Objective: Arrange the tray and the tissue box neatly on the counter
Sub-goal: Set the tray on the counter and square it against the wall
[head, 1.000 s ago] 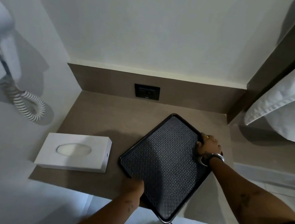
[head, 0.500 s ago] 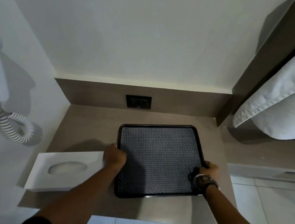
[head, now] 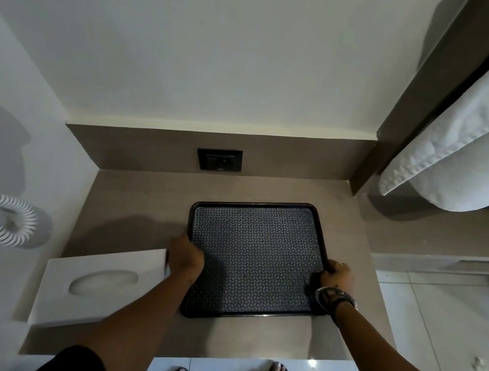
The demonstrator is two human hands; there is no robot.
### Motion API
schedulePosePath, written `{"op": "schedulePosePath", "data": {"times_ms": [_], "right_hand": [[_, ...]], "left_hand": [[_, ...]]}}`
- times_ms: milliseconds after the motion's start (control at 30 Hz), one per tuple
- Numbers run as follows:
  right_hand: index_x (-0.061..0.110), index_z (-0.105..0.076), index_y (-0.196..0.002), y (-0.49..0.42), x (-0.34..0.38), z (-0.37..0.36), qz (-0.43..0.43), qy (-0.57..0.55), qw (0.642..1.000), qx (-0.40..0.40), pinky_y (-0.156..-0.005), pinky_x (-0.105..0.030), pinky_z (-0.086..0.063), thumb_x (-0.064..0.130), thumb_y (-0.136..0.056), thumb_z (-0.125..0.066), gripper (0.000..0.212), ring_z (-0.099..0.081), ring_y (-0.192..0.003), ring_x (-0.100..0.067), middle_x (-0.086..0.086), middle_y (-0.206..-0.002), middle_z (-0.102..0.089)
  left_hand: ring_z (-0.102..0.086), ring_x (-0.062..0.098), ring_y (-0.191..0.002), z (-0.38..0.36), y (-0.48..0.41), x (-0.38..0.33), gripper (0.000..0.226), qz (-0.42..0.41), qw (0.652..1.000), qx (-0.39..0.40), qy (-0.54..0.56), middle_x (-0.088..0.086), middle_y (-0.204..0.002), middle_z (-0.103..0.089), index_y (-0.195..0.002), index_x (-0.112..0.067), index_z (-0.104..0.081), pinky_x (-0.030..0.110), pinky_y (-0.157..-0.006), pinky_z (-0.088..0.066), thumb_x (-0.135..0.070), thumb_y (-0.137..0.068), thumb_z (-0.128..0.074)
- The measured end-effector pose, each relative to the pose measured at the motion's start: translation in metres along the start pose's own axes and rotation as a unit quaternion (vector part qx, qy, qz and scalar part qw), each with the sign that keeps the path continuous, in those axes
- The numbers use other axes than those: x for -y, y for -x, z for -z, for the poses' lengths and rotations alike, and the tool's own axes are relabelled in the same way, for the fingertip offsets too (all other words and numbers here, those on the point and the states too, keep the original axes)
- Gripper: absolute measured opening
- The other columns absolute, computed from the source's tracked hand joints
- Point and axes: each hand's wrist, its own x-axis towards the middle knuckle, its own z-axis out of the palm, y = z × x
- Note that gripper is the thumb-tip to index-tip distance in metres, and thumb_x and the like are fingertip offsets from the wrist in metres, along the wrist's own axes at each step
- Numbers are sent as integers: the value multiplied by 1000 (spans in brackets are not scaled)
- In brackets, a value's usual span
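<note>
A black tray (head: 255,256) with a patterned mat inside lies flat on the brown counter (head: 140,202), nearly square to the back wall. My left hand (head: 185,254) grips the tray's left rim and my right hand (head: 336,275), with a bracelet at the wrist, grips its right rim. A white tissue box (head: 100,286) with an oval opening sits slightly skewed at the counter's front left, its right end close beside my left hand.
A black wall socket (head: 219,159) is set in the backsplash behind the tray. A coiled white hair-dryer cord (head: 8,221) hangs on the left wall. White bedding (head: 469,144) hangs over a ledge on the right. My sandalled feet show below the counter's front edge.
The tray, skewed and hanging over the front edge a second ago, has been turned and now lies flat and nearly square on the counter. My hands have shifted to its left and right rims.
</note>
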Motion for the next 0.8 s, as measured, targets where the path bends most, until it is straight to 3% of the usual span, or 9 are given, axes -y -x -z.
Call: {"op": "schedulePosePath", "data": {"times_ms": [100,167,200,267,367,500,667,800], "right_hand": [[-1,-61,-126,6,2,4,13,32,999,12,-101,-37,-42,6,-91,-61,36,-54,-117,-38,-22,-129,-56],[4,-53,-136,18,1,6,58,135,989,-6,-100,-44,-42,22,-94,-61,47,-48,-120,-39,-21,-134,-50],[7,-49,-139,27,-2,6,96,176,979,-22,-99,-47,-42,30,-94,-61,52,-45,-121,-39,-21,-136,-49],[11,-44,-142,51,-12,1,198,216,956,-33,-101,-53,-39,42,-93,-58,60,-42,-125,-38,-19,-143,-43],[22,-33,-150,89,-31,-18,322,293,900,2,-109,-58,-28,59,-90,-47,71,-28,-140,-33,-10,-158,-26],[20,-34,-150,119,-50,-46,390,352,846,92,-109,-63,-17,70,-90,-34,79,-25,-144,-35,-13,-161,-23],[20,-26,-152,122,-56,-55,376,384,830,149,-111,-64,-10,76,-89,-28,84,-18,-147,-34,-11,-163,-15],[21,-26,-153,116,-47,-56,367,387,830,161,-111,-65,-14,76,-88,-25,85,-19,-147,-34,-12,-162,-17]], "left_hand": [[-67,38,-92,-3,12,-7,16,-32,999,-11,-17,23,-97,-69,-88,4,-67,39,-76,-55,-6,-85,-55],[-59,39,-112,-11,28,-8,35,-35,998,-3,-44,24,-122,-59,-116,1,-59,43,-93,-53,-17,-86,-60],[-50,39,-125,-17,38,-4,52,-49,996,-3,-78,24,-137,-49,-133,-1,-49,46,-105,-46,-26,-89,-60],[-31,38,-144,-31,62,8,72,-139,980,-23,-142,23,-157,-29,-150,-2,-32,47,-120,-25,-42,-93,-53],[-19,35,-151,-52,98,35,80,-254,949,-5,-189,20,-162,-19,-153,-4,-28,47,-121,-10,-56,-92,-40],[-35,39,-144,-68,117,73,83,-307,911,46,-272,23,-156,-33,-148,-2,-39,55,-114,-29,-62,-89,-38],[-18,34,-150,-69,113,94,85,-321,894,84,-300,18,-162,-20,-153,-7,-28,49,-119,-9,-66,-92,-33],[-17,34,-150,-70,104,88,86,-310,897,99,-300,18,-163,-19,-154,-10,-27,49,-119,-11,-67,-90,-36]]}}
